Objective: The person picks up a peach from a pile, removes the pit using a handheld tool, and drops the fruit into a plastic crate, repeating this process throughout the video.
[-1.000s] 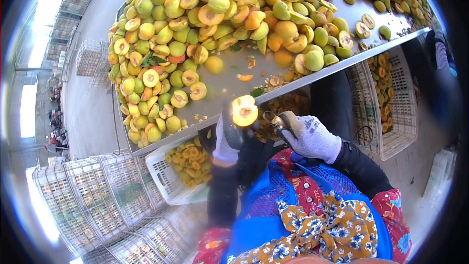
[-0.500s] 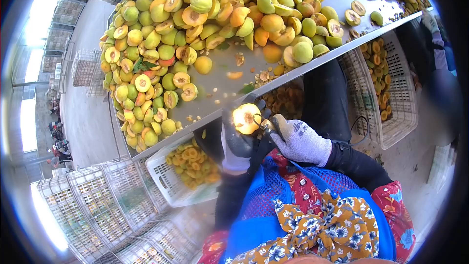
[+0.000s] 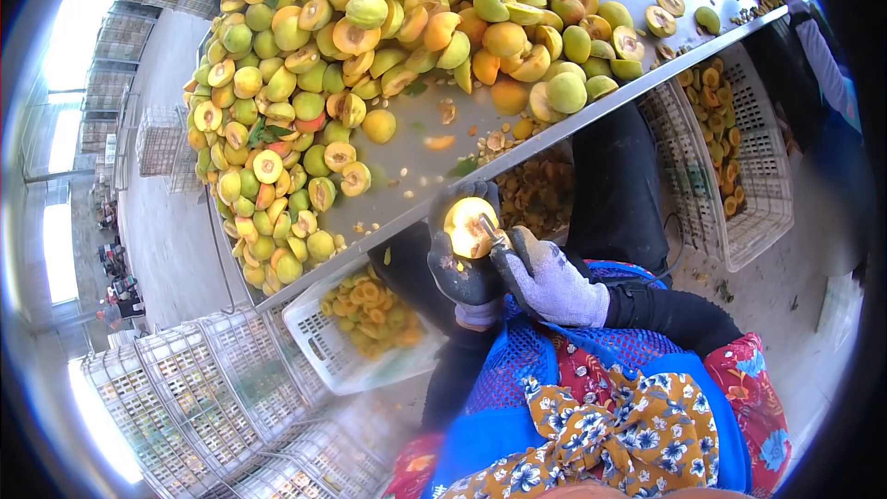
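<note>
Cupped in my gloved left hand [image 3: 462, 279] is a peach half [image 3: 461, 219], its pale cut face turned up and browned at the hollow. My right hand [image 3: 552, 279], in a grey-and-black glove, is closed around a small metal-tipped pitting tool [image 3: 490, 228]. The tool's tip touches the cut face near its right side; my fingers hide most of the handle. Both hands are over my lap, just below the front edge of the metal table [image 3: 407, 143]. Whole and halved peaches [image 3: 305, 83] are heaped on that table.
Loose pits and scraps lie by the table's rim [image 3: 517, 162]. Below left stands a white crate [image 3: 309, 337] of peach halves, with another crate [image 3: 771, 152] at right. Stacked crates [image 3: 185, 388] fill the lower left. A co-worker's arm [image 3: 822, 60] reaches in at upper right.
My left hand has turned and sits more plainly under the peach half. The tool has shifted from the fruit's right edge onto its cut face. The co-worker's arm has moved up over the table.
</note>
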Demonstrator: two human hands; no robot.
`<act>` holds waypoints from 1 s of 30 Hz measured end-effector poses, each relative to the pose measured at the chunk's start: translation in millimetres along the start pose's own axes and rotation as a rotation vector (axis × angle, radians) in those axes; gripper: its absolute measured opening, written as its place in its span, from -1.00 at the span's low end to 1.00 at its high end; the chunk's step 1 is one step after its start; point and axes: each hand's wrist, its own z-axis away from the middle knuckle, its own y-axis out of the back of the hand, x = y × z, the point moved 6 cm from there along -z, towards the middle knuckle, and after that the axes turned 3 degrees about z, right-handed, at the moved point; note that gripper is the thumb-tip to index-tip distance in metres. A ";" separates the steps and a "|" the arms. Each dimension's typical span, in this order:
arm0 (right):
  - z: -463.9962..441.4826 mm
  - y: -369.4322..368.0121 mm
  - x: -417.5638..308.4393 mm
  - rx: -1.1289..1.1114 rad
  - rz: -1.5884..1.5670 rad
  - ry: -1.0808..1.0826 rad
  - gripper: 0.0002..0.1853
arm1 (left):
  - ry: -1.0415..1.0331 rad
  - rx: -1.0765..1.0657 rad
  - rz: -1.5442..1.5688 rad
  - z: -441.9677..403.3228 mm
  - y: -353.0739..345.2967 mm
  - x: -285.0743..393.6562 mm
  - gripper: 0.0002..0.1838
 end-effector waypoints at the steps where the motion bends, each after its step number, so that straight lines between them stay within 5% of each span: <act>1: 1.0 0.9 -1.4 0.012 -0.003 -0.002 -0.75 | 0.001 -0.007 0.102 0.7 -0.8 0.1 -0.50; 5: 1.5 7.3 -13.0 -0.034 0.094 -0.031 -0.74 | 0.108 0.106 0.259 5.4 16.9 -15.4 -0.46; 9: 0.2 4.1 -14.8 0.022 0.170 0.175 -0.72 | 0.017 0.016 -0.119 9.5 10.1 -6.8 -0.49; 13: 3.4 -1.8 -5.5 -0.434 -0.845 -0.567 -0.64 | 0.018 -0.015 -0.159 19.0 17.8 -11.8 -0.42; 16: -0.6 7.0 -1.8 -0.452 -0.832 -0.548 -0.62 | 0.008 -0.073 -0.183 16.9 15.1 -16.7 -0.36; 20: -12.1 10.4 25.2 -0.174 -0.058 0.015 -0.62 | 0.379 -0.213 -0.195 5.3 14.2 -12.8 -0.43; 22: -1.4 2.2 24.5 -0.098 0.320 0.251 -0.64 | 0.333 -0.180 -0.415 2.1 24.6 -16.3 -0.51; 24: -0.1 1.3 20.7 -0.121 0.365 0.160 -0.66 | 0.346 -0.089 -0.452 3.6 27.5 -20.8 -0.47; 30: 2.3 16.6 7.9 -0.137 0.441 0.140 -0.65 | -0.049 -0.253 -0.994 4.8 5.2 -5.6 -0.55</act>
